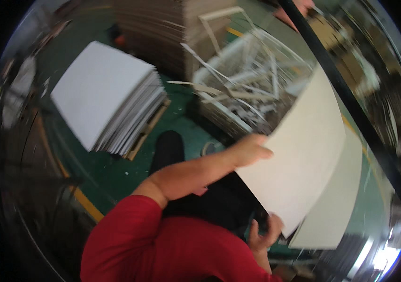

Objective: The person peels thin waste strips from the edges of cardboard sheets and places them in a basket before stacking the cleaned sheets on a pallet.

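Observation:
A large cream sheet of cardboard (pixel 304 145), slightly bowed, is held up at the right of the view. My left hand (pixel 252 151) reaches across and grips its left edge, thumb on top and the other fingers hidden beneath. By the sheet's near corner is my right hand (pixel 266 233), thumb and fingers apart, its fingertips at or very close to the edge; the blur hides whether they touch. A second pale sheet (pixel 334 202) lies partly under the first, farther right.
A stack of white sheets (pixel 104 89) sits on a wooden pallet (pixel 149 131) at left. Ahead, a white bin (pixel 224 113) overflows with offcut strips, beside a tall brown cardboard stack (pixel 151 35). A black bar (pixel 346 94) crosses the right side diagonally. The floor (pixel 116 181) is green.

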A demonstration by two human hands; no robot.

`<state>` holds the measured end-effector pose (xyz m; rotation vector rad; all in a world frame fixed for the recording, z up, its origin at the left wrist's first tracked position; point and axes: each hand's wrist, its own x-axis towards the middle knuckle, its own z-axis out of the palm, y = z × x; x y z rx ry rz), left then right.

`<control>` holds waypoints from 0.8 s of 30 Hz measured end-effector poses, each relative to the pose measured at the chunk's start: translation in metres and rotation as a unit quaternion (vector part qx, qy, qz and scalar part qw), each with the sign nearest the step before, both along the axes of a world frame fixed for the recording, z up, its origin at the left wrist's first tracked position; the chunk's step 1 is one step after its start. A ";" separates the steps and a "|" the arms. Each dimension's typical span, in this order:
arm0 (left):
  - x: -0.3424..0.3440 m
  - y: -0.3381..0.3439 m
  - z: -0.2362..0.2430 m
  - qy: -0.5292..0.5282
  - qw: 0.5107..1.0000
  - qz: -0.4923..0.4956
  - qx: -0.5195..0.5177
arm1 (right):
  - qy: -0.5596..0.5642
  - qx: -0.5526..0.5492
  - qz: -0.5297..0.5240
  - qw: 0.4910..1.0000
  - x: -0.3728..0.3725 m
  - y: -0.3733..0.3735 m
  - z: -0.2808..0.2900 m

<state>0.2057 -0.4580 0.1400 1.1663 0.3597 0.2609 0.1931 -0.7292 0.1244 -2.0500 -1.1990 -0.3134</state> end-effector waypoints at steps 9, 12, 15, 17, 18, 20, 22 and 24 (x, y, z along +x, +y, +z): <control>-0.022 -0.018 0.060 -0.081 0.990 -0.037 -0.105 | -0.140 -0.150 -0.037 0.978 0.088 -0.033 0.039; -0.023 -0.024 0.077 -0.249 0.957 -0.078 -0.129 | -0.265 0.029 -0.057 0.962 0.134 -0.036 0.090; -0.012 -0.028 0.058 -0.199 0.971 -0.095 -0.094 | -0.638 -0.341 -0.327 0.608 0.148 -0.044 0.189; -0.003 -0.035 0.026 -0.165 0.977 -0.103 -0.085 | -0.689 -0.538 -0.343 0.345 0.137 -0.049 0.255; 0.002 -0.039 0.008 -0.157 0.978 -0.107 -0.083 | -0.690 -0.555 -0.351 0.306 0.132 -0.050 0.280; 0.004 -0.046 -0.024 -0.145 0.985 -0.082 -0.048 | -0.688 -0.521 -0.382 0.330 0.135 -0.044 0.303; -0.004 -0.049 -0.045 -0.138 0.981 -0.069 -0.114 | -0.684 -0.464 -0.405 0.392 0.152 -0.038 0.313; -0.022 -0.039 -0.052 -0.076 0.985 -0.082 -0.133 | -0.676 -0.388 -0.400 0.482 0.177 -0.027 0.311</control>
